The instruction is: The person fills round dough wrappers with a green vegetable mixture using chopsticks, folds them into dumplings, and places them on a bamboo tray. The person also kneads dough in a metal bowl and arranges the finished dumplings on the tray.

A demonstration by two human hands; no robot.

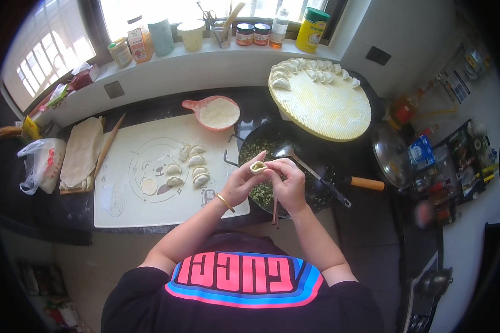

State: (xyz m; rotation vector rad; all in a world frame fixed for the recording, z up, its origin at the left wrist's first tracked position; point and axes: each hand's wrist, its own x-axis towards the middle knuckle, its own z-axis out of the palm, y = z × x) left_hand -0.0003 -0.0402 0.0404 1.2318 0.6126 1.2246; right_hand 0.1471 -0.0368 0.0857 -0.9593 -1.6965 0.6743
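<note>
Over the near left part of a black wok (323, 206) with chopped green filling (261, 195), my two hands meet around one dumpling (258, 166). It is partly folded, and green filling shows in its opening. My left hand (242, 180) cups it from the left, a gold bangle on the wrist. Fingers of my right hand (288, 182) pinch its right edge. Brown chopsticks (275, 213) point down below the right hand; whether it grips them is hidden. A metal spoon (316, 175) with a dark handle lies across the wok. Left of my hands, several dumplings (196, 160) and one round wrapper (149, 186) rest on the mat.
The white mat (119, 166) covers the counter's middle. A pink bowl of flour (219, 112) stands behind it. Far right is a round yellow tray (322, 108) with dumplings along its far edge. At left lie a rolling pin (110, 143), a dough-coloured sheet (83, 150) and a plastic bag (43, 164).
</note>
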